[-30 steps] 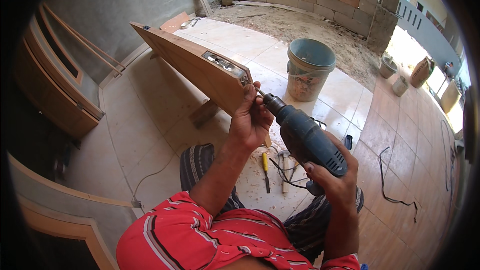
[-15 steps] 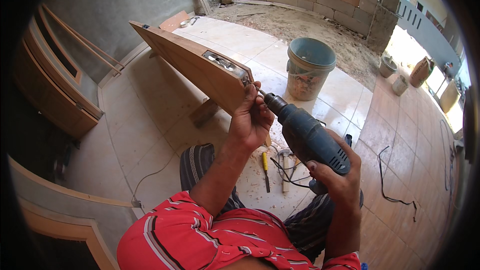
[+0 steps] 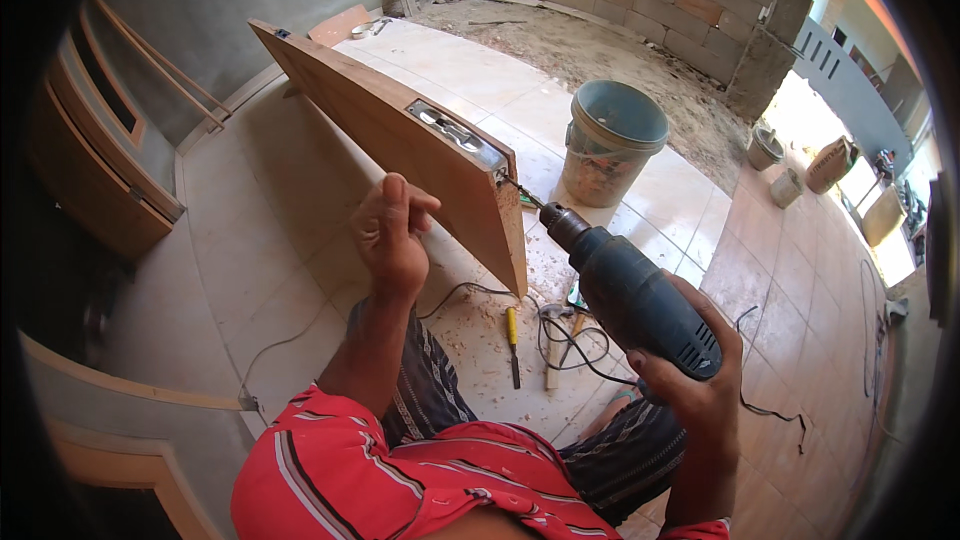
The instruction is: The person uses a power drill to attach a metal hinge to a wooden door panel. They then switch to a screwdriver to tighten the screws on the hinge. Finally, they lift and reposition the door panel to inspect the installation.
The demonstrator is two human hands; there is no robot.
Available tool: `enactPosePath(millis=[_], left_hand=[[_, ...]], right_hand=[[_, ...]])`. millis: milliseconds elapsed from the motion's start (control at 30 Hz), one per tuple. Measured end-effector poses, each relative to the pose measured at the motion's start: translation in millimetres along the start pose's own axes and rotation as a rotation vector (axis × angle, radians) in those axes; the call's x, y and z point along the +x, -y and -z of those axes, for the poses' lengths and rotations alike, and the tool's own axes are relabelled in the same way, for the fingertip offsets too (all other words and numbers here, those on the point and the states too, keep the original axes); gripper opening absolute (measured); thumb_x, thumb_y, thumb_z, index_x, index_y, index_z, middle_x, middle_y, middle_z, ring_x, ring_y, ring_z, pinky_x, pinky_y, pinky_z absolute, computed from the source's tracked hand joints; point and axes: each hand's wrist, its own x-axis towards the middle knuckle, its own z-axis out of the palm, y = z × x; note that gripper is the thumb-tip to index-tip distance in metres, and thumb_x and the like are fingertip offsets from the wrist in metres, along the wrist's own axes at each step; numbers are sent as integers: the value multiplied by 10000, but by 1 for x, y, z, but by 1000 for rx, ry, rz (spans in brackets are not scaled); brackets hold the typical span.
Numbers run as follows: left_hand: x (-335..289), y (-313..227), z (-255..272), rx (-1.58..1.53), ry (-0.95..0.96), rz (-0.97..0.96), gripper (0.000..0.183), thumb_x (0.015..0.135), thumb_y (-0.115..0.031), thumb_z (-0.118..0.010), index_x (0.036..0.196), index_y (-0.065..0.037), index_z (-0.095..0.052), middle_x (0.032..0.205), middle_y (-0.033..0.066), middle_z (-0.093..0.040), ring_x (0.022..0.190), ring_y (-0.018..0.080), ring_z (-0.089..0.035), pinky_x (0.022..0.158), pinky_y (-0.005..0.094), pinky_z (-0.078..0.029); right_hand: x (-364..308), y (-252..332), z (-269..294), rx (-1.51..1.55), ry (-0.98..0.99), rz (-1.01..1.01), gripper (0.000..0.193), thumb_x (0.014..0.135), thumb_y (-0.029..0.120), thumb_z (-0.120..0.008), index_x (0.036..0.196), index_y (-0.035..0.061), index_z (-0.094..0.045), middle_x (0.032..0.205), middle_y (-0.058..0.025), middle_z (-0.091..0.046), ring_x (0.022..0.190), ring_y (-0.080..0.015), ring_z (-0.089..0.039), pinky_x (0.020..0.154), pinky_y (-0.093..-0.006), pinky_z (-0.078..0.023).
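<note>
My right hand (image 3: pixel 690 340) grips a dark power drill (image 3: pixel 640 295) by its rear. The bit points up and left, its tip at the near end of a metal fitting (image 3: pixel 455 133) set into the edge of a wooden door panel (image 3: pixel 410 155). Whether the bit touches a screw there is too small to tell. Raised left of the panel, apart from it, my left hand (image 3: pixel 393 240) has its fingers curled in; what they hold, if anything, is hidden. A yellow-handled chisel (image 3: pixel 513 340) and a hammer (image 3: pixel 553 360) lie on the floor below.
A grey bucket (image 3: pixel 613 145) stands behind the drill. The drill's black cord (image 3: pixel 600 372) loops near the hammer, among wood shavings. Leaning wooden strips (image 3: pixel 160 60) and a door frame (image 3: pixel 110 160) are on the left. Smaller pails (image 3: pixel 767 147) and a sack (image 3: pixel 830 165) stand at the far right.
My left hand has let go at the panel's corner and drawn back to the left. The drill stays at the metal fitting, now with its bit in plain sight.
</note>
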Motion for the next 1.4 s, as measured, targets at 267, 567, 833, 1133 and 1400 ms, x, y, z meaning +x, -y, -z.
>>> enactPosePath(millis=[267,567,833,1133,1400], left_hand=[[168,52,-1,516,670,-215,601,1129,-464,-422,892,-13,-740,923,135,-739,921,275,-679,876,374,-509],[150,58,-8,636,566,-166,748,1144,-454,-370,631,3,-666,584,109,-624,546,212,-592,633,348,-488],[151,58,-8,694,547,-109,779,1087,-615,-408,630,-55,-697,579,87,-646,592,262,-654,665,387,-524],[150,59,-9,697,532,-107,768,1084,-605,-424,625,-53,-693,572,95,-641,593,273,-658,661,393,-523],[149,58,-9,677,523,-87,762,1087,-595,-438,628,-41,-689,576,100,-644,584,269,-655,655,392,-523]], right_hand=[[7,2,7,-47,-10,-24,797,680,53,-846,1411,-104,-573,1189,-211,-728,1037,-220,-740,935,-324,-577],[9,14,7,-156,-16,-22,827,641,42,-812,1425,-84,-578,1180,-251,-729,994,-265,-769,908,-330,-597],[12,17,8,-181,3,-20,837,636,47,-799,1434,-73,-575,1189,-264,-727,984,-283,-776,904,-337,-606],[12,18,6,-204,16,-5,825,651,47,-791,1436,-74,-571,1183,-268,-726,974,-279,-778,887,-337,-611],[13,22,2,-213,2,-40,843,637,58,-794,1439,-73,-568,1171,-266,-728,953,-279,-780,880,-336,-613]])
